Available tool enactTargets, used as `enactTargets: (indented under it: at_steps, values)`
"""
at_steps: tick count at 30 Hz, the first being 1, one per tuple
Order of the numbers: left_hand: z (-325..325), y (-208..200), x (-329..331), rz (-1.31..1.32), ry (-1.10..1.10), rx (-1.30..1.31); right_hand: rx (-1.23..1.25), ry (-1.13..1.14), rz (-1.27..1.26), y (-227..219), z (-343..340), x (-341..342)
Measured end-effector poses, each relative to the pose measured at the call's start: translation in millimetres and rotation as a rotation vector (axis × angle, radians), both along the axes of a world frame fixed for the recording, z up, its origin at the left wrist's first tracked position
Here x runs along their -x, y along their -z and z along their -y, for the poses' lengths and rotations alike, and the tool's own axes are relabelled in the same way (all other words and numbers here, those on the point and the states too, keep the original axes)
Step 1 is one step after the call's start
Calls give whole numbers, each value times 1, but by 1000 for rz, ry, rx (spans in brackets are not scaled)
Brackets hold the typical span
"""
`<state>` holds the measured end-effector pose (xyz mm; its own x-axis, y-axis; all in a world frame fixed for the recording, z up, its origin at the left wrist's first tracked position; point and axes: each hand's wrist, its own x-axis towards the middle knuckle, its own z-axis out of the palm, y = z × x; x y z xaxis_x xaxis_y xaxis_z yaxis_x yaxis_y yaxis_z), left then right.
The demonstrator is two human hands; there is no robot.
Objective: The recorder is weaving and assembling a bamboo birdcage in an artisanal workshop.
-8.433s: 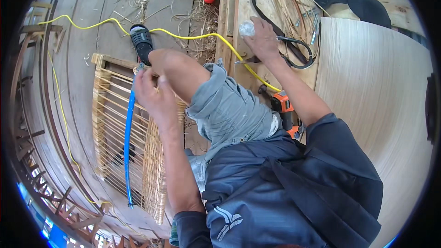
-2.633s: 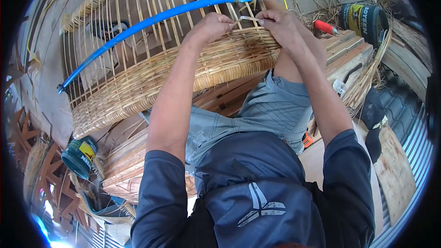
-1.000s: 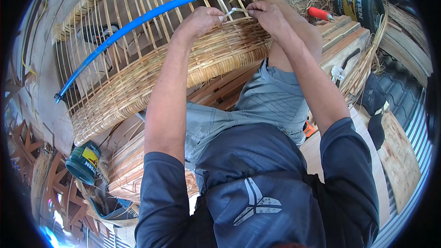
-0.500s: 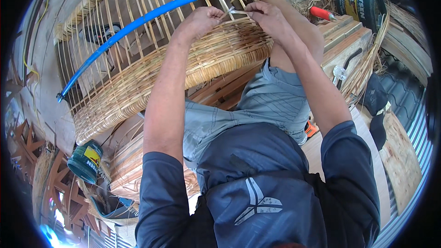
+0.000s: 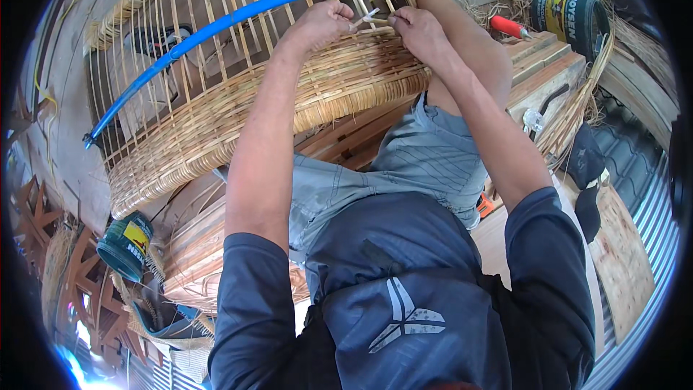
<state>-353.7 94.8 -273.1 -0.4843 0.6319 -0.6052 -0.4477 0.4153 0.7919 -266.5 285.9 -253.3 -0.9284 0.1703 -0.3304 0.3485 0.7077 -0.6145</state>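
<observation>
A large half-woven rattan panel (image 5: 267, 94) lies across my lap, its near band tightly woven and its bare upright stakes (image 5: 238, 32) running away from me. Over the stakes arches a curved blue tube (image 5: 234, 17), tied with a strand at its right end. Just above the woven edge, my left hand (image 5: 323, 27) pinches a thin pale rattan strip (image 5: 369, 19) among the stakes. My right hand (image 5: 420, 31) has thumb and finger closed on the strip's other side. Where the strip crosses the stakes is too small to make out fully.
A red-handled tool (image 5: 510, 27) lies on stacked wood (image 5: 538, 65) at the right. Behind it stands a dark green bucket (image 5: 593, 22) among loose strands. Another green bucket (image 5: 124, 245) is at the lower left, beside more planks (image 5: 198, 253). A dark cap (image 5: 586, 155) lies at right.
The strip's pale tip now points up and to the right between my hands. My left hand has shifted slightly up and right. Both hands keep their pinch.
</observation>
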Motion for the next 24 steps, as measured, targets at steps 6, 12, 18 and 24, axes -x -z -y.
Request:
enactTargets:
  at_steps: [6,12,18,24]
  values:
    - [-1,-3,2,-48,47,83,299,223,257,-18,4,0]
    - [0,-3,2,-29,36,76,49,113,77,-8,1,-3]
    - [-5,0,0,-81,30,66,64,148,-9,-1,2,-3]
    - [-3,2,0,-16,-9,89,365,302,80,-22,5,-2]
